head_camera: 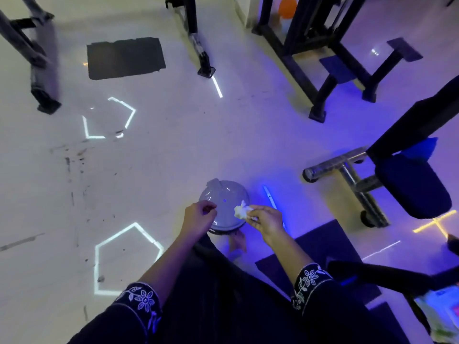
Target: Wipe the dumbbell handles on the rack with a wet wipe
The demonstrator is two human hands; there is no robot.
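Note:
My right hand (264,218) pinches a crumpled white wet wipe (241,210) between thumb and fingers, just above a round grey lidded bin (226,194) on the floor. My left hand (198,216) hovers over the bin's left side with its fingers curled and nothing visible in them. The bin's lid flap (214,183) is tipped up at the far left. No dumbbells or dumbbell rack appear in this view.
A padded bench (412,187) on a chrome frame (347,170) stands at the right. Black machine frames (320,70) fill the back right, and another frame (42,78) the far left. A dark mat (124,58) lies on the white floor.

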